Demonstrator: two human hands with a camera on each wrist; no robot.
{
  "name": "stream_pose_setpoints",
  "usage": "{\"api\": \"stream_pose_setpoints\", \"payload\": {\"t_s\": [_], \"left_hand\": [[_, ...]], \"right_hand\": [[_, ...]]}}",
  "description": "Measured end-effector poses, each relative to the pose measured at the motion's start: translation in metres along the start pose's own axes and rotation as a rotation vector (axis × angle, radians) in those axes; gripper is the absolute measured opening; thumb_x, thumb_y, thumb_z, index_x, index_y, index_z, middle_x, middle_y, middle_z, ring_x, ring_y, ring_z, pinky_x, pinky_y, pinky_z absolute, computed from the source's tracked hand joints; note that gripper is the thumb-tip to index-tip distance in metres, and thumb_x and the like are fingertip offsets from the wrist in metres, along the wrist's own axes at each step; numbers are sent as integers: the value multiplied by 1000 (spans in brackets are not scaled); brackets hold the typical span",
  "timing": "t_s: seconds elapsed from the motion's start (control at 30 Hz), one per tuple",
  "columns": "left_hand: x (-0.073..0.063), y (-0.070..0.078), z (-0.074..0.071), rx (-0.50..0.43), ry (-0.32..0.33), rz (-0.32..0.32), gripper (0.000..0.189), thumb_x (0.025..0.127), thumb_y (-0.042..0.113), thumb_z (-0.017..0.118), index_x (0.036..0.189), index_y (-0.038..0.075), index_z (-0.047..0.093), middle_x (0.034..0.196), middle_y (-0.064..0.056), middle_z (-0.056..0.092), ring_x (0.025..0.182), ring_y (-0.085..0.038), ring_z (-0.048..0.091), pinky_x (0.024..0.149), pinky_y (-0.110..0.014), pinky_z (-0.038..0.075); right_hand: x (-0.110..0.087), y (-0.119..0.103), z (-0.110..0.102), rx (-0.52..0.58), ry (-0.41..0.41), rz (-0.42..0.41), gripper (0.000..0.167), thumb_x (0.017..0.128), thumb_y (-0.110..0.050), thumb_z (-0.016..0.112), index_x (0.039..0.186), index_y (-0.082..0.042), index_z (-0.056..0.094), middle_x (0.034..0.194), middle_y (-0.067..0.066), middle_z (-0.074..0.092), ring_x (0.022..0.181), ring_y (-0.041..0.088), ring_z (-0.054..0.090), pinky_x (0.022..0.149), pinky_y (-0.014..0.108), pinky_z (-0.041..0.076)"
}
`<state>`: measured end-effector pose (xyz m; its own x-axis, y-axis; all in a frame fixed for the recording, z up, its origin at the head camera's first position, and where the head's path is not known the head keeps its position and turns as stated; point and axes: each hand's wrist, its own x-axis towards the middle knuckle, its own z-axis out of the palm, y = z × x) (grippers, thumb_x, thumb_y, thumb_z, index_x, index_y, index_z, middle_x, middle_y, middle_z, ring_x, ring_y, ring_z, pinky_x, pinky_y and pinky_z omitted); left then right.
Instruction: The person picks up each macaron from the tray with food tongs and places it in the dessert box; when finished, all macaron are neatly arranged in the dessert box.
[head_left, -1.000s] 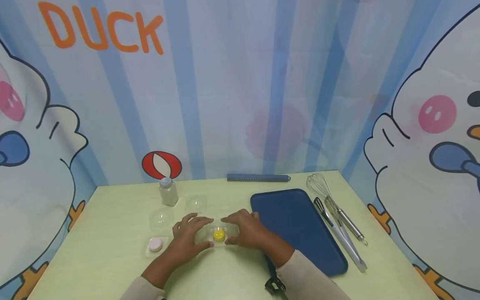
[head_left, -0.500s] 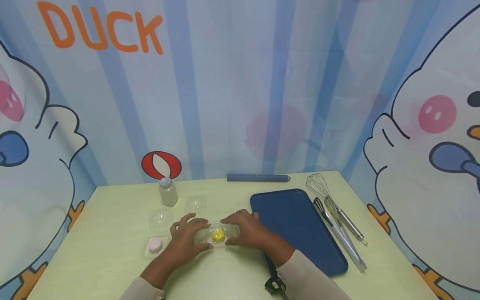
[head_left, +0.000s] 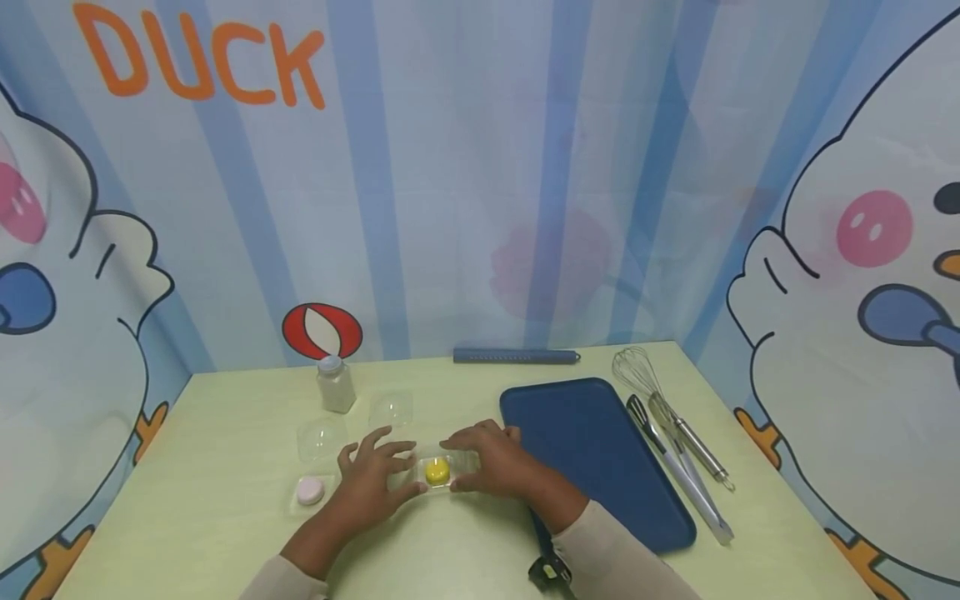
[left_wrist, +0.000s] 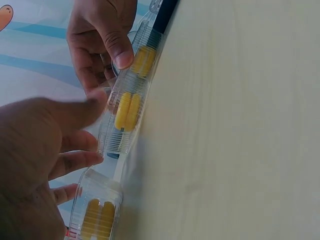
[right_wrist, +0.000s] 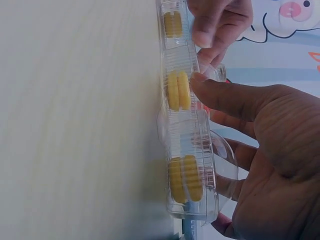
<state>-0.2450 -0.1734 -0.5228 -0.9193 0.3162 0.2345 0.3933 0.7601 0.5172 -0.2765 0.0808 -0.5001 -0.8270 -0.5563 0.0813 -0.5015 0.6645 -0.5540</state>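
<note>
A yellow macaron (head_left: 437,472) sits in a small clear plastic box (left_wrist: 131,87) on the table, between my two hands. My left hand (head_left: 378,479) spreads thumb and fingers at the box's left end; its thumb is blurred in the left wrist view. My right hand (head_left: 491,458) curves thumb and fingers round the box's right end. Partly beneath that hand, another macaron box (right_wrist: 190,215) shows in the right wrist view. A pink macaron (head_left: 310,490) rests in a third clear box, left of my left hand.
Two clear domed lids (head_left: 322,438) lie behind the left hand, near a capped jar (head_left: 336,385). A dark blue tray (head_left: 592,450) lies right, beside a whisk (head_left: 660,400) and tongs (head_left: 686,475). Behind stands a blue bar (head_left: 517,357); a black utensil (head_left: 550,572) lies in front.
The left fingertips have drawn back slightly to the left from the yellow macaron's box. That box has shifted very slightly left. My right hand has hardly moved.
</note>
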Motion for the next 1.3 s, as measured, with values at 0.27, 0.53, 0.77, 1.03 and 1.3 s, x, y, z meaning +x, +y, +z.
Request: {"api": "stream_pose_setpoints", "payload": {"t_s": [0.27,0.53,0.77,1.03,1.3], "left_hand": [[1,-2,4,-2,26,-3,44,89,34,90,121,5,83,141,-13,74,153,-47,45,116,-83,24],[2,0,-1,-5,37,9,50,89,34,91,127,4,79,138,-14,75,151,-47,46,116,-83,24],[1,-4,-15,-35,14,-12,64,86,39,93,138,7,73,142,-14,73,152,-49,45,113,-78,27],[3,-13,-38,-65,-6,-72,61,93,38,87,144,10,69,149,-16,68,149,-47,51,113,-79,26],[14,-27,-58,-57,-36,-143,63,100,39,80,151,7,62,160,-22,58,153,-49,48,121,-81,33]], "right_hand": [[-1,1,2,-12,23,-3,60,87,-27,94,142,-15,73,146,4,72,128,30,58,95,56,29],[0,1,1,5,17,28,69,88,-28,93,150,-11,66,147,11,69,135,34,55,97,59,27],[0,0,-2,-8,9,-1,77,88,-31,94,155,-11,60,156,11,63,139,36,56,97,57,29],[0,-4,-11,57,7,-7,75,90,-32,91,154,-9,61,159,12,61,146,38,55,106,67,30],[6,-9,-24,148,-33,-17,69,97,-34,83,156,-8,58,161,15,59,150,43,55,118,87,24]]}}
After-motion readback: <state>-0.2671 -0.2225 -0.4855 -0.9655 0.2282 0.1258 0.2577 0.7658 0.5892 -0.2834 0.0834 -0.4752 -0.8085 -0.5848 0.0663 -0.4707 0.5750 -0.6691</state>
